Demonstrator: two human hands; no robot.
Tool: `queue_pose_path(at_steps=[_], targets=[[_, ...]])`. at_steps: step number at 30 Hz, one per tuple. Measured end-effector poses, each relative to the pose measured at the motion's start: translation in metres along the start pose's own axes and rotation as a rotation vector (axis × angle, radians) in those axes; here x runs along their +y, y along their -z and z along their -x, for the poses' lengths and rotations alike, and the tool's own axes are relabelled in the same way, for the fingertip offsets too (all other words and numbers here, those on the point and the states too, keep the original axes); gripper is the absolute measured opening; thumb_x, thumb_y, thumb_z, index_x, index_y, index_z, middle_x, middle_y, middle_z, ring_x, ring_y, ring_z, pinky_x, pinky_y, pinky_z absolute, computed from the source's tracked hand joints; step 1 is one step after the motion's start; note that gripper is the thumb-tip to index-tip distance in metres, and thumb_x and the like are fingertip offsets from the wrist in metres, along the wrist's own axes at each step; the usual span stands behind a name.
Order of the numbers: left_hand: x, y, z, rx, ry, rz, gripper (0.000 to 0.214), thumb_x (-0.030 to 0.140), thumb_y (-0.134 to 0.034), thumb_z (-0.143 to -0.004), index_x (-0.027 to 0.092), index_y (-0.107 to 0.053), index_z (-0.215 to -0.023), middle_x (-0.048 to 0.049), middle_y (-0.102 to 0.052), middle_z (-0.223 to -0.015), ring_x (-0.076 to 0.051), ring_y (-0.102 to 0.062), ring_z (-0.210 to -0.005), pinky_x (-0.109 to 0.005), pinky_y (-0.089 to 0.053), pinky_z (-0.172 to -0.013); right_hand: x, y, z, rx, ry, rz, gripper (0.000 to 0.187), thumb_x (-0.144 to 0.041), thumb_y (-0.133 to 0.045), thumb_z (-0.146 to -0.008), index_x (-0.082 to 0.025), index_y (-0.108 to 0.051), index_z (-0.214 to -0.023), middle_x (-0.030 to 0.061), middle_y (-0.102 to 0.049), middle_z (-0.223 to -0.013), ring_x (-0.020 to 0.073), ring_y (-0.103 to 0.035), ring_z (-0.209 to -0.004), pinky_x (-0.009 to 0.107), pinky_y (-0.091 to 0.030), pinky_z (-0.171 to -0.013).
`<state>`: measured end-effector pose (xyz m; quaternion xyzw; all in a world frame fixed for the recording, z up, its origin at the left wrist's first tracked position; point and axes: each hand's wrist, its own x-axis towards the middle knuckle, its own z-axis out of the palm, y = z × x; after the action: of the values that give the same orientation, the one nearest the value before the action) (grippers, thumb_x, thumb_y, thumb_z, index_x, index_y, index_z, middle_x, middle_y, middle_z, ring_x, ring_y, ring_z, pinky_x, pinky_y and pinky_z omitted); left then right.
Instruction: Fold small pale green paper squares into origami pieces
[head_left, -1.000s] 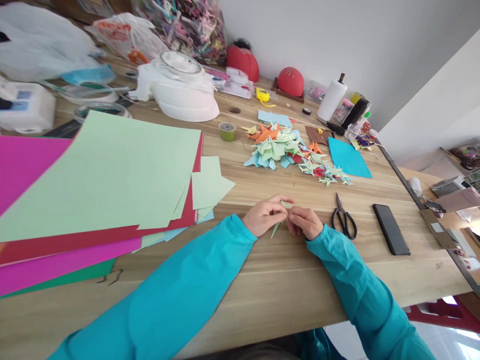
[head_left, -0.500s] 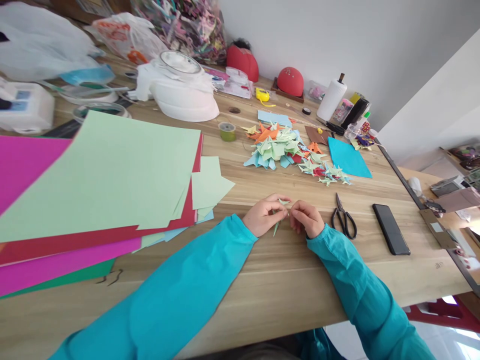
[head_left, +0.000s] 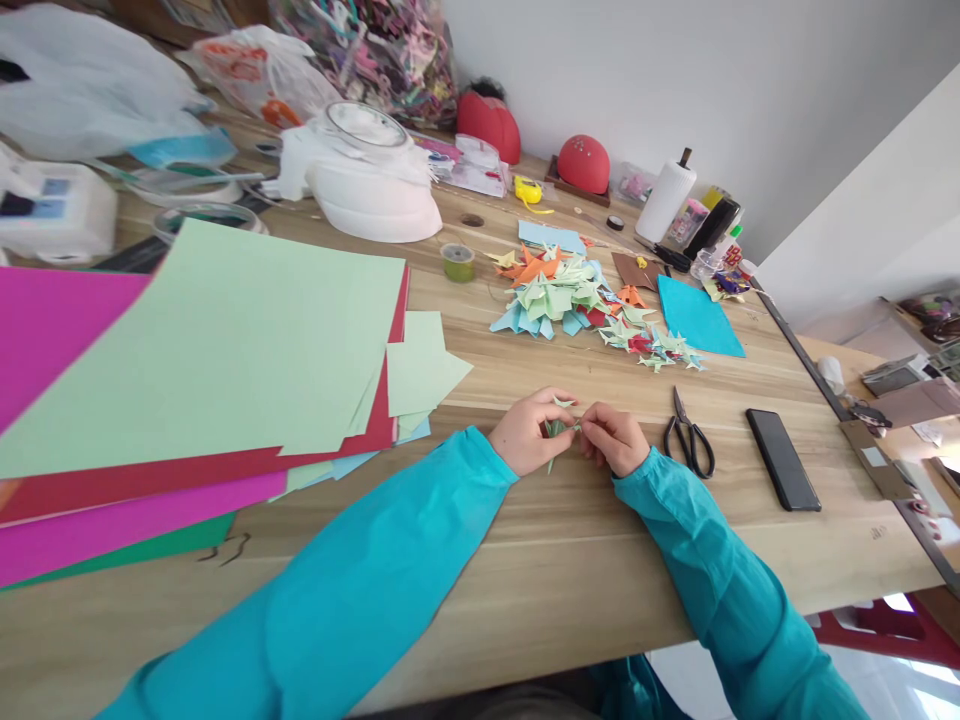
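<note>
Between my hands is a small light green paper crane (head_left: 556, 428), partly hidden by my fingers. My left hand (head_left: 526, 430) is closed around its body, thumb below and fingers above. The fingertips of my right hand (head_left: 611, 437) are pinched together at the crane's right tip. Behind them lies a heap of folded paper cranes (head_left: 551, 295) in light green, blue, orange and red. Black-handled scissors (head_left: 686, 435) rest beside my right wrist.
Large coloured paper sheets (head_left: 210, 350) and small green squares (head_left: 424, 375) lie at left. A phone (head_left: 782, 458) is on the right. Farther back are a thread spool (head_left: 457, 263), a yellow tape measure (head_left: 528, 190), a blue cloth-like square (head_left: 699, 315) and a white roll (head_left: 666, 200).
The fingers of my left hand have shifted slightly on the crane, so more of its folded body shows. My right fingertips have come in to its right tip.
</note>
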<state>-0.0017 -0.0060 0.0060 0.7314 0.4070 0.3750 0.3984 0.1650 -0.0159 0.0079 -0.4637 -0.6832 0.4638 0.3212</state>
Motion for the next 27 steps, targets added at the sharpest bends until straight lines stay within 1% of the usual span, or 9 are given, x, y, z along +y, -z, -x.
queue_pose_path(at_steps=[4, 7, 9, 12, 16, 18, 20, 22, 27], targets=[[0.0, 0.0, 0.0, -0.001, -0.011, 0.01, 0.01, 0.019, -0.055, -0.067, 0.014, -0.064, -0.067, -0.0083, -0.058, -0.106, -0.011, -0.056, -0.066, -0.021, -0.041, -0.047, 0.0, -0.001, 0.0, 0.006, 0.038, 0.045, 0.016, -0.031, -0.045, -0.08, -0.018, -0.047, -0.072, -0.0037, -0.051, -0.051, 0.0072, -0.046, -0.04, 0.018, -0.038, -0.04], [0.001, 0.0, 0.0, -0.015, 0.015, 0.031, 0.011, 0.02, -0.054, -0.068, 0.014, -0.063, -0.066, -0.0081, -0.058, -0.106, -0.009, -0.054, -0.06, -0.02, -0.039, -0.046, -0.002, -0.002, 0.001, 0.06, 0.118, 0.19, 0.013, -0.027, -0.044, -0.08, -0.017, -0.048, -0.072, -0.0032, -0.051, -0.051, 0.0069, -0.045, -0.04, 0.019, -0.037, -0.041], [0.002, 0.0, -0.001, -0.022, 0.038, 0.05, 0.012, 0.021, -0.054, -0.068, 0.014, -0.063, -0.067, -0.0079, -0.058, -0.105, -0.007, -0.051, -0.056, -0.021, -0.039, -0.046, -0.003, -0.003, 0.002, 0.132, 0.208, 0.343, 0.011, -0.024, -0.045, -0.079, -0.017, -0.049, -0.071, -0.0029, -0.05, -0.051, 0.0068, -0.044, -0.041, 0.018, -0.036, -0.042], [0.003, 0.0, -0.001, -0.031, 0.052, 0.077, 0.012, 0.022, -0.054, -0.069, 0.014, -0.064, -0.068, -0.0076, -0.058, -0.105, -0.007, -0.05, -0.056, -0.021, -0.039, -0.047, -0.002, -0.005, 0.003, 0.222, 0.37, 0.569, 0.01, -0.022, -0.046, -0.079, -0.017, -0.052, -0.072, -0.0023, -0.05, -0.052, 0.0068, -0.044, -0.043, 0.019, -0.036, -0.044], [0.003, 0.0, -0.001, -0.043, 0.03, 0.097, 0.012, 0.021, -0.054, -0.069, 0.014, -0.064, -0.067, -0.007, -0.058, -0.103, -0.007, -0.05, -0.056, -0.021, -0.039, -0.048, -0.001, -0.004, 0.002, 0.256, 0.611, 0.9, 0.015, -0.017, -0.042, -0.081, -0.016, -0.053, -0.071, 0.002, -0.056, -0.058, 0.0103, -0.05, -0.052, 0.021, -0.038, -0.051], [0.003, 0.0, -0.001, -0.04, 0.017, 0.096, 0.012, 0.02, -0.055, -0.069, 0.014, -0.064, -0.066, -0.0072, -0.058, -0.103, -0.007, -0.049, -0.056, -0.021, -0.039, -0.049, -0.004, -0.003, 0.002, 0.253, 0.699, 1.056, 0.017, -0.014, -0.041, -0.082, -0.015, -0.054, -0.07, 0.0031, -0.057, -0.059, 0.0117, -0.051, -0.055, 0.022, -0.037, -0.053], [0.002, 0.0, -0.001, -0.032, 0.014, 0.093, 0.013, 0.021, -0.054, -0.07, 0.014, -0.065, -0.069, -0.008, -0.058, -0.104, -0.008, -0.05, -0.059, -0.021, -0.04, -0.05, -0.007, -0.003, 0.001, 0.237, 0.737, 1.176, 0.018, -0.012, -0.041, -0.082, -0.015, -0.054, -0.07, 0.0031, -0.057, -0.059, 0.0122, -0.051, -0.056, 0.023, -0.036, -0.053], [0.002, 0.0, -0.001, -0.022, 0.021, 0.093, 0.015, 0.021, -0.053, -0.071, 0.014, -0.066, -0.072, -0.0085, -0.057, -0.105, -0.008, -0.051, -0.06, -0.022, -0.04, -0.05, -0.01, -0.004, 0.001, 0.218, 0.745, 1.26, 0.018, -0.012, -0.04, -0.083, -0.015, -0.054, -0.072, 0.0032, -0.057, -0.06, 0.0125, -0.051, -0.058, 0.023, -0.036, -0.054], [0.002, 0.001, -0.001, 0.03, 0.024, 0.079, 0.016, 0.021, -0.05, -0.072, 0.013, -0.064, -0.067, -0.008, -0.057, -0.107, -0.005, -0.045, -0.051, -0.022, -0.039, -0.049, -0.017, -0.009, 0.003, 0.242, 0.747, 1.398, 0.018, -0.014, -0.039, -0.085, -0.013, -0.057, -0.08, 0.0052, -0.059, -0.065, 0.0139, -0.053, -0.061, 0.025, -0.035, -0.053]])
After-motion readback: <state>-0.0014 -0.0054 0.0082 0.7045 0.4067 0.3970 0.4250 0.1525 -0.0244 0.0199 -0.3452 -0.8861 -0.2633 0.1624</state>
